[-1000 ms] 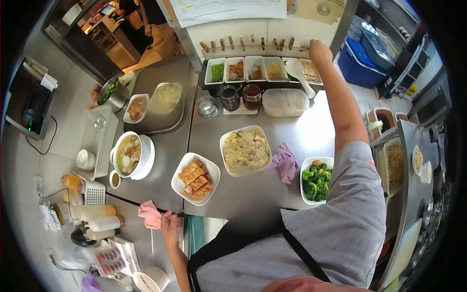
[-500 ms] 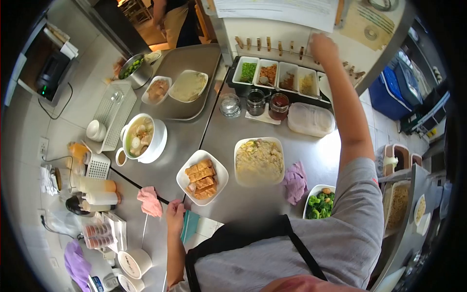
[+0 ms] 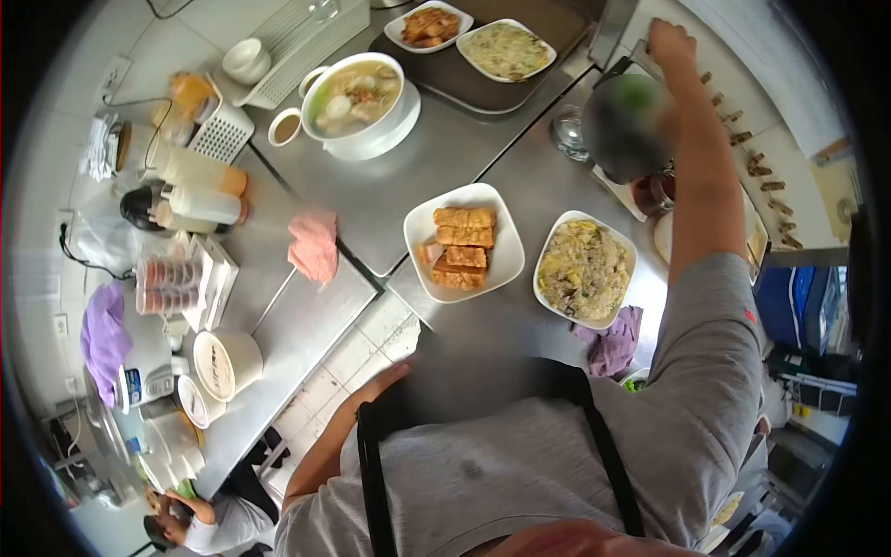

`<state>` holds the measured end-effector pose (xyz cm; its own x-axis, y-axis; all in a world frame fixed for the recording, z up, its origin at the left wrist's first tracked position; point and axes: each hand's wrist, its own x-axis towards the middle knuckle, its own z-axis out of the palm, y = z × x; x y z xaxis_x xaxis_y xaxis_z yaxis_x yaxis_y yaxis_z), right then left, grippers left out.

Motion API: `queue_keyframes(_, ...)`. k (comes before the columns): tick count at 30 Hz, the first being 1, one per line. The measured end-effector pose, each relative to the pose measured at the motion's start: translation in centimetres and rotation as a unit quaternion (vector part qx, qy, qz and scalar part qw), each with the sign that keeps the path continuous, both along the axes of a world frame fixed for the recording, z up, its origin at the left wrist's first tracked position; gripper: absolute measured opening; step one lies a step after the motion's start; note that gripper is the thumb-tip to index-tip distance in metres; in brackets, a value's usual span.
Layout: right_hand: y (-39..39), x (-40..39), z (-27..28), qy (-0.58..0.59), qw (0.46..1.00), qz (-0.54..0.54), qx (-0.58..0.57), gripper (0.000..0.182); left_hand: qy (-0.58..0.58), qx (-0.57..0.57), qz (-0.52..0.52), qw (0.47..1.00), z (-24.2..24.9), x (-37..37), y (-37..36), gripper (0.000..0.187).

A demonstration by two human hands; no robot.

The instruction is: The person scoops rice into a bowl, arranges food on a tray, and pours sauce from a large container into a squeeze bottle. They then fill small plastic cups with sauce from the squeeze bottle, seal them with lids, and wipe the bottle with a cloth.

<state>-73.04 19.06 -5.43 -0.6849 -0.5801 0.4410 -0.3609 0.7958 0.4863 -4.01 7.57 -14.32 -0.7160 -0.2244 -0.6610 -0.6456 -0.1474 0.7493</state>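
While dish (image 3: 631,256) (wht.) holds rice (image 3: 583,269), soup (image 3: 357,100) apart

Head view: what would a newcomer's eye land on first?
Probably the white dish of golden-brown pieces near the middle, with yellowish, rice-like food in another dish to its right. Next might come the right hand, stretched out at the top right by the wall, and the white soup bowl at upper left.

Small brown wooden clips (image 3: 741,137), slanting row along the pale wall (image 3: 782,153), some bunched close together
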Motion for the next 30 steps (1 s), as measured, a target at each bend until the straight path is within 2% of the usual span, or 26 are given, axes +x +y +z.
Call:
queue_keyframes(3,-0.9,2.9,3.1,-0.008,0.995,0.040,-0.091,0.018,-0.002,0.028,-0.154,0.988,-1.1,3.2,-1.2,0.036)
queue_keyframes(4,-1.7,5.7,4.2,-0.014,0.982,0.104,-0.157,0.017,0.012,0.032,-0.217,0.976,-2.1,4.2,-1.8,0.037)
queue_keyframes(5,-2.5,8.5,4.0,-0.094,0.954,0.197,-0.207,0.017,0.030,0.038,-0.265,0.963,-2.8,4.7,-3.0,0.038)
queue_keyframes(6,-3.1,11.7,3.3,-0.175,0.908,0.283,-0.253,0.016,0.033,0.059,-0.267,0.961,-2.8,4.5,-4.1,0.039)
queue_keyframes(9,-5.5,24.2,1.2,-0.306,0.885,0.300,-0.182,0.018,-0.031,0.188,-0.112,0.975,0.6,-0.8,-8.0,0.045)
queue_keyframes(11,-6.2,28.6,-0.2,-0.384,0.857,0.295,-0.173,0.015,-0.015,0.155,-0.074,0.985,1.6,-4.5,-8.4,0.050)
queue_keyframes(14,-6.3,31.3,-2.2,-0.433,0.850,0.257,-0.157,0.017,-0.020,0.047,-0.141,0.989,1.4,-8.2,-6.2,0.046)
queue_keyframes(17,-6.3,32.4,-4.5,-0.429,0.869,0.203,-0.141,0.019,-0.004,0.126,-0.034,0.991,-0.9,-10.0,-3.9,0.037)
queue_keyframes(20,-5.5,33.7,-4.4,-0.453,0.856,0.153,-0.198,0.024,0.066,0.176,0.092,0.978,-2.5,-11.3,-2.4,0.028)
queue_keyframes(21,-5.0,33.5,-4.7,-0.448,0.856,0.145,-0.215,0.026,0.076,0.180,0.101,0.975,-2.5,-11.7,-2.2,0.026)
queue_keyframes(22,-3.5,33.1,-5.2,-0.415,0.848,0.167,-0.285,0.030,0.088,0.183,0.110,0.973,-2.4,-11.9,-2.1,0.025)
queue_keyframes(24,0.1,32.3,-2.5,-0.444,0.831,0.104,-0.319,0.032,0.104,0.184,0.117,0.970,-2.3,-12.6,-2.4,0.023)
queue_keyframes(26,5.8,31.1,-3.4,-0.342,0.867,0.050,-0.360,0.028,0.110,0.183,0.112,0.970,-2.8,-13.5,-2.7,0.024)
queue_keyframes(27,8.5,30.1,-3.8,-0.325,0.892,0.057,-0.307,0.024,0.114,0.195,0.117,0.967,-2.9,-14.4,-2.9,0.024)
queue_keyframes(28,10.6,30.5,-3.3,-0.355,0.926,-0.006,-0.133,0.020,0.120,0.205,0.119,0.964,-3.2,-15.3,-3.1,0.024)
queue_keyframes(29,12.7,30.2,-4.3,-0.447,0.888,-0.081,-0.078,0.021,0.129,0.214,0.121,0.961,-3.4,-16.2,-3.3,0.024)
queue_keyframes(30,13.9,30.8,-5.7,-0.564,0.776,-0.176,-0.221,0.024,0.128,0.217,0.131,0.959,-3.5,-17.0,-3.4,0.024)
